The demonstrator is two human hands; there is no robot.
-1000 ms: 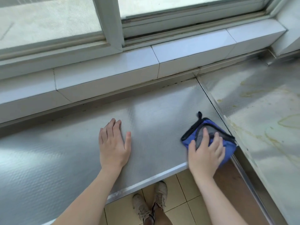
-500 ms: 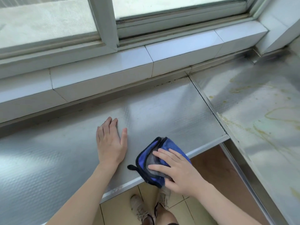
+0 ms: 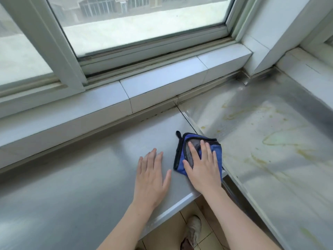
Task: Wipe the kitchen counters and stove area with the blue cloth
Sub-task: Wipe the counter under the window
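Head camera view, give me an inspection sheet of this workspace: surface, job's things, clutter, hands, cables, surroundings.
Surface: steel counter looks plain and dull; adjoining right counter section carries yellowish streaks and stains.
Job's things: blue cloth, black-edged and folded, lies flat at the counter's right end beside the seam.
Clutter: nothing seen.
Hands: right hand presses flat on the cloth, no closed grip; left hand rests flat on bare steel, holding nothing.
Cables: nothing seen.
Surroundings: tiled sill under a window; a shoe on the tiled floor below.
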